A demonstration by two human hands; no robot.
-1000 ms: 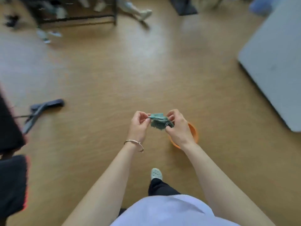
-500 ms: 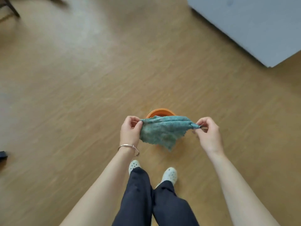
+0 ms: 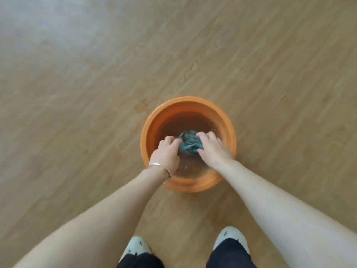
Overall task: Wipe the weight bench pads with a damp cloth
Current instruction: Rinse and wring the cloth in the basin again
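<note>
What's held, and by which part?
The bunched teal cloth, in the orange basin: left hand grips its left end, right hand its right end.

I see the cloth [image 3: 190,145], a teal-green rag, wadded into a wet, crumpled lump. It sits low inside the orange basin [image 3: 188,100], down at the water. My left hand [image 3: 166,153] and right hand [image 3: 213,149] grip its two ends, fingers curled over it.

Single head view, looking straight down, close over basin [image 3: 188,107] on floor [image 3: 77,93].
</note>
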